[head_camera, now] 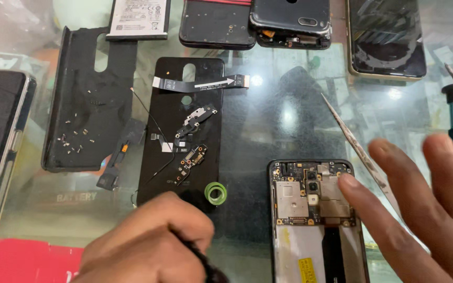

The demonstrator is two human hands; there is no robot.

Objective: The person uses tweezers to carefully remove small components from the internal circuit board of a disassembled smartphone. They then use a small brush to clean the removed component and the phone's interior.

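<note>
Working surface: we keep the glass tabletop spread with phone parts, so each stays in view.
Opened phone: it lies face down, board exposed, just under our right hand.
Right hand: fingers spread, one fingertip on the board's shield; tweezers rest beneath, ungripped.
Left hand: fist closed round a dark tool handle.
Back cover: serves as a tray for flex cable and small boards.

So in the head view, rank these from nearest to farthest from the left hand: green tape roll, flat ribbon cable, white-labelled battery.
From the left hand:
1. Green tape roll, just above and right of the knuckles.
2. Flat ribbon cable, across the top of the black back cover.
3. White-labelled battery, at the top edge.
</note>
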